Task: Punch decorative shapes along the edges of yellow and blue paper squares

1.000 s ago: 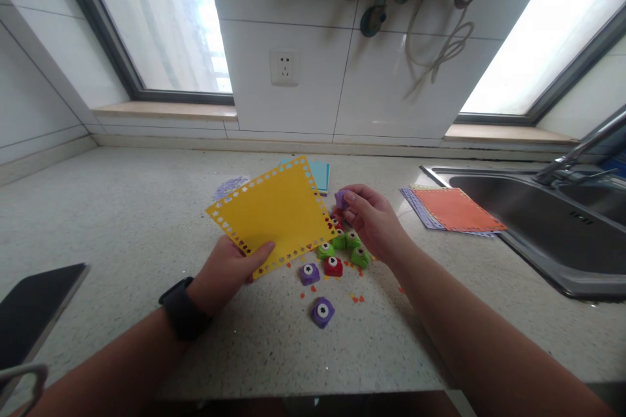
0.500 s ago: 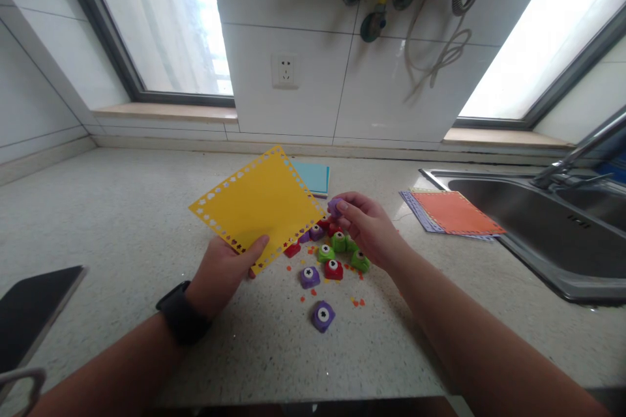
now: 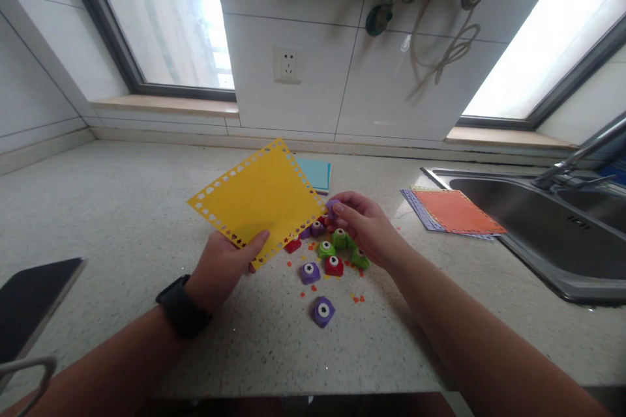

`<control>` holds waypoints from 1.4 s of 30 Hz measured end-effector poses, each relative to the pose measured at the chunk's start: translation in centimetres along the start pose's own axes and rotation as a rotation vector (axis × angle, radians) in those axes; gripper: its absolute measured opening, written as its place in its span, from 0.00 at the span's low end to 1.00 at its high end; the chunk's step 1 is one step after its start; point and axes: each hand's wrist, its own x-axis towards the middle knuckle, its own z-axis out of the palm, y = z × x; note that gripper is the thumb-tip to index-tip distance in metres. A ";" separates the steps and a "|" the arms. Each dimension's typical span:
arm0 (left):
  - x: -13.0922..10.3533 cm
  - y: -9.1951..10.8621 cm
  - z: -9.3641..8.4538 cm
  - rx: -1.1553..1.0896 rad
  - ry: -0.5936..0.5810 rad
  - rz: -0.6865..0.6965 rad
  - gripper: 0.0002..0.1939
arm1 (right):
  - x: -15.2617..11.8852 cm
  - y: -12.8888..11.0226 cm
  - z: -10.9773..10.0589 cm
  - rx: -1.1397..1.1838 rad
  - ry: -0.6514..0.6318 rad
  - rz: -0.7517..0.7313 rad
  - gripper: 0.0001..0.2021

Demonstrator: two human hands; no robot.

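A yellow sheet of paper [image 3: 259, 199] with small shapes punched along its edges is tilted above the counter. My left hand [image 3: 229, 264] grips its near corner, thumb on top. Between the thumb and fingers of my right hand [image 3: 366, 225] is a purple craft punch [image 3: 332, 208], at the sheet's right corner; whether the paper sits in its slot I cannot tell. Under and beside the hands lie several punches, among them a green one [image 3: 326, 249], a red one [image 3: 334, 266] and two purple ones [image 3: 310, 272] nearer me. Orange and yellow paper cutouts are scattered around them.
Light blue paper [image 3: 315, 174] lies behind the yellow sheet. An orange sheet [image 3: 457, 210] tops a stack of punched papers beside the steel sink [image 3: 518, 228] on the right. A dark flat object [image 3: 36, 303] rests at the left. Pipes and a socket [image 3: 288, 65] are on the wall.
Both hands keep their holds, and the purple punch stays at the sheet's right corner. The view has shifted slightly; otherwise little differs.
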 end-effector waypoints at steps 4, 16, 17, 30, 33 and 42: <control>0.1 -0.1 0.0 0.000 0.000 -0.006 0.17 | 0.0 0.0 0.0 -0.010 -0.018 -0.001 0.12; 0.1 -0.1 0.0 -0.003 0.046 0.021 0.16 | -0.2 -0.1 0.1 -0.013 -0.062 -0.024 0.11; 0.1 -0.2 0.0 0.008 0.050 0.019 0.16 | -0.3 -0.2 0.1 -0.010 -0.066 -0.023 0.11; 0.0 0.3 0.0 0.017 0.067 0.033 0.13 | -0.4 -0.4 0.3 -0.031 -0.089 0.010 0.12; 0.0 0.1 -0.1 0.036 0.074 0.024 0.12 | -0.4 -0.3 0.2 -0.044 -0.123 0.020 0.12; -0.1 -0.1 0.0 0.041 0.084 0.024 0.09 | -0.6 -0.4 0.4 -0.076 -0.144 0.030 0.12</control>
